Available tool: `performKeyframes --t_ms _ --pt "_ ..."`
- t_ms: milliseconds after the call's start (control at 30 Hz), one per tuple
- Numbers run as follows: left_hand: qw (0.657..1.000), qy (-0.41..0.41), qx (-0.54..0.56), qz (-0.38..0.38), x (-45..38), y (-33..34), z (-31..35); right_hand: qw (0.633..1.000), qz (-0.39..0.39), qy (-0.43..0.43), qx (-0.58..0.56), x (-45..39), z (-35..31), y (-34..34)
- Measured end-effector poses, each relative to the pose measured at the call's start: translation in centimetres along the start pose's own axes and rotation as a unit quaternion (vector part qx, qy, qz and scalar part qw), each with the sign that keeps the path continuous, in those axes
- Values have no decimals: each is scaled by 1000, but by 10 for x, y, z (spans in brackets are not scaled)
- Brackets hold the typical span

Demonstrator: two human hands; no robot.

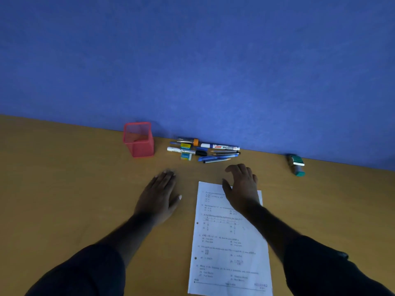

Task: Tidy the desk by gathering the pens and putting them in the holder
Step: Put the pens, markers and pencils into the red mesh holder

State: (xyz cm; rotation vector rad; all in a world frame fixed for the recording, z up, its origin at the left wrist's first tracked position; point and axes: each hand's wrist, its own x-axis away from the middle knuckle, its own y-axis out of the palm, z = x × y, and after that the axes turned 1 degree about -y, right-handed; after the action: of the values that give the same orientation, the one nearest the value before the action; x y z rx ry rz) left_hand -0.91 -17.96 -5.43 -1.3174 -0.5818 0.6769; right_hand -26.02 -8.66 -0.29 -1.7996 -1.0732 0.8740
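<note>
Pens lie clustered, long axes running nine-to-three along the wall, at three o'clock of the empty red holder. My left hand lies flat, fingers together; my right hand hovers, fingers loosely spread.

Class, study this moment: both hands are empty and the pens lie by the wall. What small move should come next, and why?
Probably the right hand should reach forward to the cluster of pens and markers against the blue wall. It hovers open just short of them, nearer than the left hand, and the red mesh holder looks empty so far.
</note>
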Motion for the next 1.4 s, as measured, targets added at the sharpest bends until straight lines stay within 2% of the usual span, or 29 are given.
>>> performKeyframes --t_ms 200,300,700,1400 --pt "999 -30 -2 26 12 -1 -63 1000 -3 -22 -17 -10 -29 16" --pt "998 -31 14 44 16 4 -63 999 -17 -39 -9 -24 -40 24" --pt "997 -29 27 62 15 7 -66 998 -49 -17 46 -92 -56 57" --pt "996 -31 38 69 16 5 -63 998 -45 8 -48 -95 -55 66"
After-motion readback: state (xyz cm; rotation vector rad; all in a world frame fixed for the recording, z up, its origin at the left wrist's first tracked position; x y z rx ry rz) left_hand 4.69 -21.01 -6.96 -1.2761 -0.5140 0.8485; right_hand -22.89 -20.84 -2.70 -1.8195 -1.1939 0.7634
